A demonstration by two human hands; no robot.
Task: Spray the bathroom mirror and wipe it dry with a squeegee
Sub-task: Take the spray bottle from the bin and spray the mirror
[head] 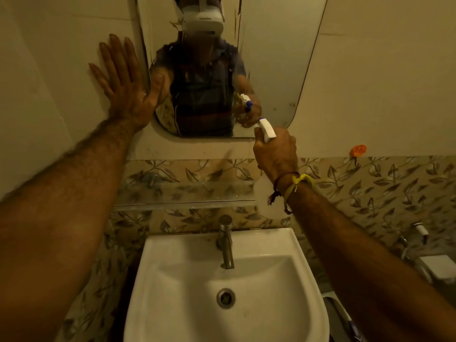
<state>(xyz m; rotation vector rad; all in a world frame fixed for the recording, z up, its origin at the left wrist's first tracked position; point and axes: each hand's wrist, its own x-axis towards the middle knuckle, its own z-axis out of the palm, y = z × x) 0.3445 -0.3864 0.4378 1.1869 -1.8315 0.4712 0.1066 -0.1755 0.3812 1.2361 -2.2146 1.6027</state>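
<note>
Left hand (123, 87) flat and unclenched, fingers spread, pressed on the wall at upper left of the frame, thumb touching the mirror (269, 70) edge. Right hand (275, 151) at centre right, clenched around a white spray bottle (267, 129), nozzle aimed at the mirror's lower right corner, just beside the glass. Below, glass shelf (185, 193); at bottom centre, white washbasin (172, 267) with steel tap (225, 240). Orange hook (357, 151) on the wall at right.
</note>
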